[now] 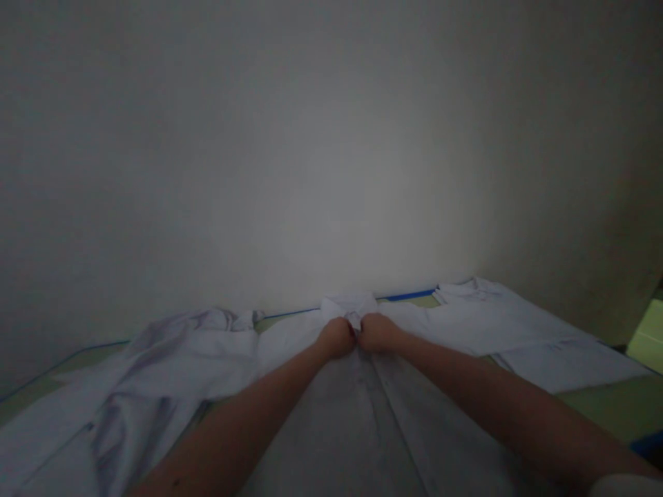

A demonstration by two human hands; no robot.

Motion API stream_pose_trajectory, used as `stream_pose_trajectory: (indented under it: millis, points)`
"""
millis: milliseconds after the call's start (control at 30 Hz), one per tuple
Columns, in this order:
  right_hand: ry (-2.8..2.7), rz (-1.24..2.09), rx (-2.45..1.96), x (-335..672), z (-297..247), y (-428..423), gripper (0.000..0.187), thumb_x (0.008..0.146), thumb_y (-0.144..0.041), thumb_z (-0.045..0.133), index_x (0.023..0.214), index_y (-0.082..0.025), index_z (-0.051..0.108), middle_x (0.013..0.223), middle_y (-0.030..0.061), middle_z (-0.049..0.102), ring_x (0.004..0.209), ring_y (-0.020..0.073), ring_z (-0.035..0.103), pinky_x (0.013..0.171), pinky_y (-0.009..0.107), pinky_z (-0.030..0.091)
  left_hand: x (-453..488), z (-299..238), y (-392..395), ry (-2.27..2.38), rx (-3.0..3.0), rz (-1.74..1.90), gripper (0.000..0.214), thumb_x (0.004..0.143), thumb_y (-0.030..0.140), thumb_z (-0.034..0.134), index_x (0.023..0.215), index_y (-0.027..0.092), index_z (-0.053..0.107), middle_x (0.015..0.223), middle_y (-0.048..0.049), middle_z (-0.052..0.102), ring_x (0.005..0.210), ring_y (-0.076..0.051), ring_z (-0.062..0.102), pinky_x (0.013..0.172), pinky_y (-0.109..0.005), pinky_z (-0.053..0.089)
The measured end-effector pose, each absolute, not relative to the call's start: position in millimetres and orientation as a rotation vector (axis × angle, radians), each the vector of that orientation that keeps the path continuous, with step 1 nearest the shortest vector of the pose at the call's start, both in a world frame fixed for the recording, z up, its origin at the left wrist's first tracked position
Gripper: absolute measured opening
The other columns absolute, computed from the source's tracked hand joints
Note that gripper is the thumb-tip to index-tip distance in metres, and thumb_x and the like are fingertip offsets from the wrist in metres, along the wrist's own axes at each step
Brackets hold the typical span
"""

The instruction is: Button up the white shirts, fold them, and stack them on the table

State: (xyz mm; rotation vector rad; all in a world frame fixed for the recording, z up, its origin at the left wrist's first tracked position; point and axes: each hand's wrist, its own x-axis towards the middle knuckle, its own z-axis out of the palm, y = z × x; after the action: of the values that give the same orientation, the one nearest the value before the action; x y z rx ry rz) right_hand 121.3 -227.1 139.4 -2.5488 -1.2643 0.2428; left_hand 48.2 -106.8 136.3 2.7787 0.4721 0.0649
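A white shirt (331, 414) lies spread out with its collar (348, 302) toward the wall and its front edges running down toward me. Just below the collar, my left hand (338, 337) is closed on one front edge of the shirt. Beside it, almost touching, my right hand (379, 333) is closed on the other edge. A bit of white cloth shows between the two hands. The fingertips are mostly hidden, and the lower part of the shirt is dim and blurred.
Crumpled white garments (170, 373) lie to the left. Another white garment (497, 317) lies flat on the right. The greenish table (601, 407) has a blue edge along the plain wall (331, 152). A light green object (647, 335) shows at far right.
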Motion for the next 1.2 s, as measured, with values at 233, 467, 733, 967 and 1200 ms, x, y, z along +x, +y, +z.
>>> stream_pose_trajectory:
  millis: [233, 467, 733, 967, 1200]
  points:
    - [-1.242, 0.291, -2.385, 128, 147, -225, 0.017, 0.067, -0.024, 0.055, 0.071, -0.014, 0.068, 0.075, 0.0102, 0.068, 0.07, 0.0184, 0.061, 0.056, 0.022, 0.039, 34, 138, -109, 0.513, 2.601, 0.037, 0.014, 0.063, 0.019, 0.054, 0.06, 0.017, 0.069, 0.059, -0.0076, 0.066, 0.062, -0.019, 0.063, 0.06, -0.025, 0.045]
    - [-1.069, 0.32, -2.237, 118, 125, -238, 0.019, 0.071, -0.019, 0.049, 0.068, -0.012, 0.067, 0.066, 0.0051, 0.065, 0.063, 0.0125, 0.057, 0.053, 0.019, 0.034, 22, 123, -113, 0.557, 2.36, 0.09, 0.017, 0.069, 0.023, 0.053, 0.074, 0.016, 0.069, 0.064, -0.0043, 0.067, 0.056, -0.014, 0.062, 0.051, -0.02, 0.044]
    - [-0.917, 0.315, -2.101, 107, 101, -246, 0.023, 0.075, -0.022, 0.047, 0.065, -0.01, 0.063, 0.062, 0.0035, 0.061, 0.059, 0.0111, 0.052, 0.053, 0.02, 0.031, 21, 106, -119, 0.577, 2.173, 0.169, 0.009, 0.072, 0.018, 0.053, 0.076, 0.014, 0.06, 0.06, -0.002, 0.063, 0.053, -0.011, 0.059, 0.049, -0.019, 0.043]
    - [-0.907, 0.302, -1.994, 104, 108, -252, 0.024, 0.077, -0.025, 0.045, 0.064, -0.011, 0.06, 0.06, 0.0008, 0.057, 0.059, 0.0106, 0.05, 0.055, 0.019, 0.032, 15, 105, -124, 0.553, 2.025, 0.137, 0.014, 0.072, 0.014, 0.057, 0.085, 0.015, 0.051, 0.067, -0.0005, 0.062, 0.055, -0.011, 0.062, 0.05, -0.019, 0.048]
    - [-1.147, 0.297, -1.94, 97, 112, -257, 0.019, 0.074, -0.019, 0.047, 0.065, -0.014, 0.062, 0.06, -0.0009, 0.057, 0.06, 0.0104, 0.049, 0.057, 0.02, 0.031, 8, 106, -128, 0.507, 1.902, 0.166, 0.019, 0.073, 0.012, 0.056, 0.08, 0.019, 0.04, 0.062, 0.0045, 0.055, 0.053, -0.01, 0.06, 0.051, -0.021, 0.049]
